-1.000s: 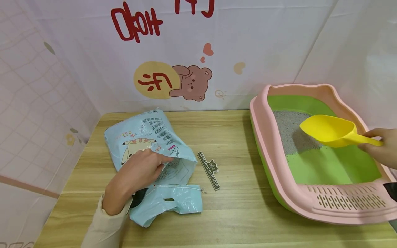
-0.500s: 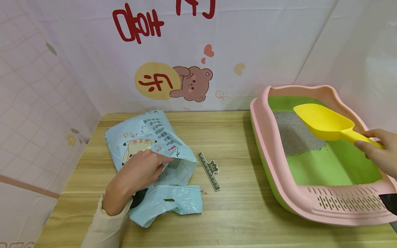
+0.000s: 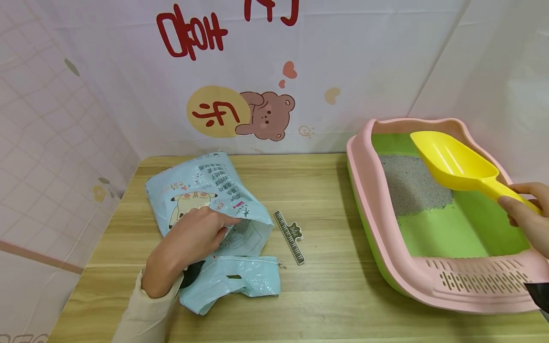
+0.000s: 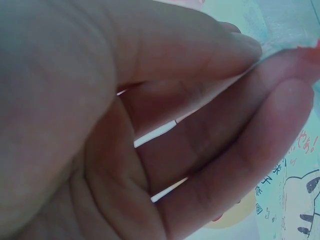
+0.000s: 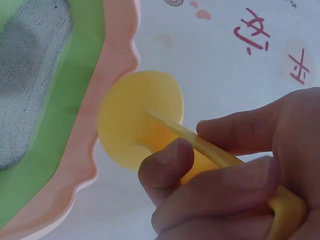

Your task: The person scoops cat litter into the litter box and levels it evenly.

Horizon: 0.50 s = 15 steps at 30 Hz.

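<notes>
My left hand [image 3: 193, 233] pinches the edge of the opened blue cat litter bag [image 3: 197, 176], which lies on its side at the left. Grey litter shows inside the bag's mouth, and in the left wrist view the thumb and fingers [image 4: 280, 115] close on the thin film. At the right, my right hand [image 3: 529, 209] grips the handle of a yellow scoop [image 3: 454, 159], held above the pink and green litter box [image 3: 383, 228]. No litter shows in the scoop's bowl. A patch of grey litter [image 3: 411, 186] covers the back left of the box floor.
A flat black and white clip [image 3: 290, 237] lies on the wooden table [image 3: 321, 286] between bag and box. The bag's torn-off strip [image 3: 240, 278] with a handle slot lies in front of the bag. A printed cloth wall [image 3: 343, 57] stands behind.
The scoop has risen toward the back of the box and its bowl has tilted, uncovering more of the litter patch. My left hand and the bag stay as they were.
</notes>
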Tool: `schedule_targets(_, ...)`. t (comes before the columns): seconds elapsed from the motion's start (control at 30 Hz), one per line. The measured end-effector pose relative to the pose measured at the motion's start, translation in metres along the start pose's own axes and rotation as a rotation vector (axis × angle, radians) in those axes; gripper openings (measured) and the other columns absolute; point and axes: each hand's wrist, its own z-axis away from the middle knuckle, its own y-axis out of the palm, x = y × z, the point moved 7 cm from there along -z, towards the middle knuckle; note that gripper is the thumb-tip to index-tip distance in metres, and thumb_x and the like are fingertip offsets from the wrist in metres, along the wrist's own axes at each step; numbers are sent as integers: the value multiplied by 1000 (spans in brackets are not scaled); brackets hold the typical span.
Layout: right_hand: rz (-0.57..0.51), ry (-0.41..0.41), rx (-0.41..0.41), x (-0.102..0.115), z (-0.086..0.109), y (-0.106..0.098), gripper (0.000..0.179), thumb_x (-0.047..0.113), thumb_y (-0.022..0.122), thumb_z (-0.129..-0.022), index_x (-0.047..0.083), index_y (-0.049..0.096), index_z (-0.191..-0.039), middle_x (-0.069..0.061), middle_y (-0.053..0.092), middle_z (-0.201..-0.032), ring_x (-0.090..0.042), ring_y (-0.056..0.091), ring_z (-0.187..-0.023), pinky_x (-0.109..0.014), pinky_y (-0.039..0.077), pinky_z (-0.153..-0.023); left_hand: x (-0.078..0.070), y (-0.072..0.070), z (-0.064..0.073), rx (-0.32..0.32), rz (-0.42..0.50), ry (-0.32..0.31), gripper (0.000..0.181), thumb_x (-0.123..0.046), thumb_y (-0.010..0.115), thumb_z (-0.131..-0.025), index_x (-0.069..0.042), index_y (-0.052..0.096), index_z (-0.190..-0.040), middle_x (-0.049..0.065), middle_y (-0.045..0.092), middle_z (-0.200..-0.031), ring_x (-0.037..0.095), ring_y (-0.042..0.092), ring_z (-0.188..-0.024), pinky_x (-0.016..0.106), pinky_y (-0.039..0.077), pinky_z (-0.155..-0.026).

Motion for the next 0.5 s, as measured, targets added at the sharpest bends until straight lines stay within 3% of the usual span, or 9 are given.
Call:
schedule_targets(0.2, -5, -95, -16, 20, 14, 2, 36, -3, 49, -113, -27, 44, -139, -35, 52, -94, 8, 37, -63, -10, 34, -54, 0, 0, 0, -2, -4, 0, 39, 8, 66, -98, -9, 84, -128, -12, 50, -59, 7, 33, -47, 26, 35, -49)
schedule_targets(0.33, -37, -189, 3, 34, 21, 5, 34, -2, 51, -112, -26, 47, -136, -24, 56, -83, 2, 39, -62, -17, 32, -51, 0, 0, 1, -7, -10, 4, 39, 8, 66, -97, -9, 84, -127, -12, 50, -59, 7, 33, -47, 27, 35, -49)
schedule_targets(0.5, 1, -233, 53, 54, 27, 9, 37, 9, 55, -113, -18, 52, -138, -15, 61, -79, -5, 40, -58, -24, 31, -49, 1, 0, 0, -6, -9, 3, 39, 8, 65, -98, -10, 84, -128, -12, 49, -58, 7, 33, -46, 27, 35, -48)
